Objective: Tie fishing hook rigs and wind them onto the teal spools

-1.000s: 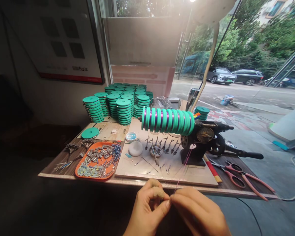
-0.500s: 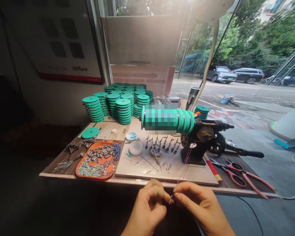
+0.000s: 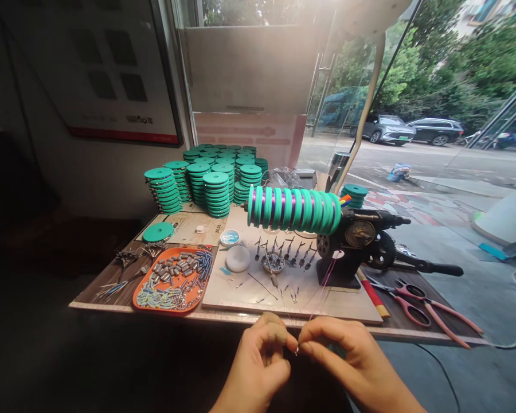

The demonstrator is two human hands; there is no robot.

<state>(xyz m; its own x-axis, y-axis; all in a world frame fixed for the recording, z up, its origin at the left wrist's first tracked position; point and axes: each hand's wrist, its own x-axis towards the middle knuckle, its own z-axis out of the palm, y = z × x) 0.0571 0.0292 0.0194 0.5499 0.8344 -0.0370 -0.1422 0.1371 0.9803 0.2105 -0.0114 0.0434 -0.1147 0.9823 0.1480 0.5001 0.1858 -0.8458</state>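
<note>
My left hand [image 3: 262, 358] is closed, its index finger curled toward the fingertips of my right hand [image 3: 341, 353]. Thumb and index finger of my right hand are pinched together. Between the fingertips shows a small shiny metal swivel [image 3: 296, 350], partly hidden by the fingers. Thin pink fishing line [image 3: 325, 280] runs down from the winder to my hands. Ahead stands a black hand-cranked winder [image 3: 361, 234] with a row of green foam spools [image 3: 289, 209] on its shaft, purple line wound on them.
An orange tray [image 3: 136, 295] holds sinkers, swivels and small tubes. Stacked green spools [image 3: 215, 195] stand at the back left. On the pale board [image 3: 236, 298] lie a white disc [image 3: 238, 259] and several small rigs. Scissors [image 3: 406, 310] and pink-handled pliers [image 3: 449, 324] lie at right.
My right hand has shifted slightly left and up, and its fingertips now cover the blue piece that showed above the swivel. My left hand has barely moved.
</note>
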